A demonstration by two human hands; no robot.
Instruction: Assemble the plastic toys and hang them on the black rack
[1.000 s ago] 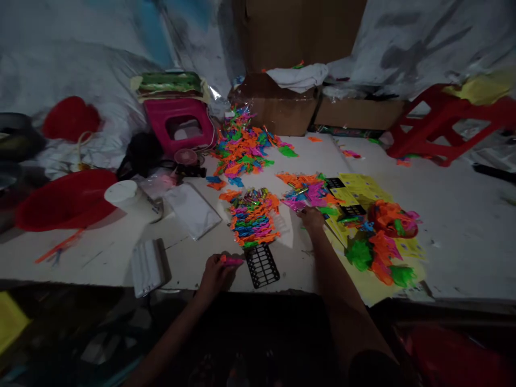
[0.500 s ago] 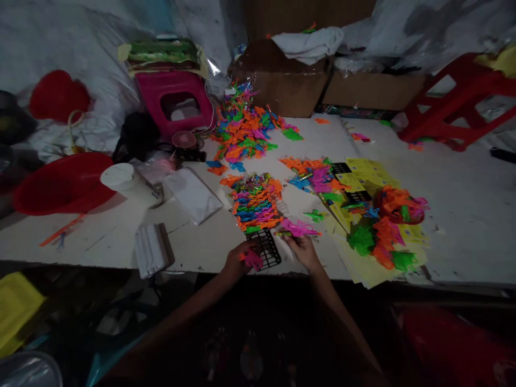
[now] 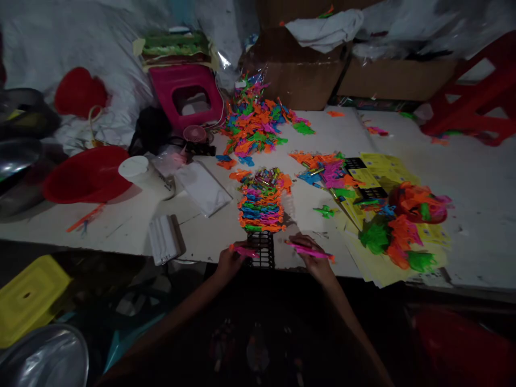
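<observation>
My left hand [image 3: 229,264] grips a small pink piece [image 3: 246,251] at the left side of a black grid rack [image 3: 261,250]. In my right hand [image 3: 316,262] is a long pink piece with orange ends [image 3: 308,251], held to the right of the rack. The rack lies at the table's front edge. Just beyond it sits a dense block of coloured plastic pieces [image 3: 262,208] in rows, with small shiny tubes [image 3: 264,178] behind. A green piece [image 3: 325,211] lies alone beyond my right hand.
A large coloured heap [image 3: 256,126] lies at the back, a smaller pile [image 3: 328,171] to the right. A bowl of orange pieces [image 3: 419,201] rests on yellow sheets [image 3: 382,167]. Leftward are a white cylinder [image 3: 147,178], a white packet [image 3: 203,188] and a red basin [image 3: 86,174].
The pink piece that lay by my right hand is now in that hand. My left hand has shifted left off the rack, which looks straighter. The view has shifted slightly.
</observation>
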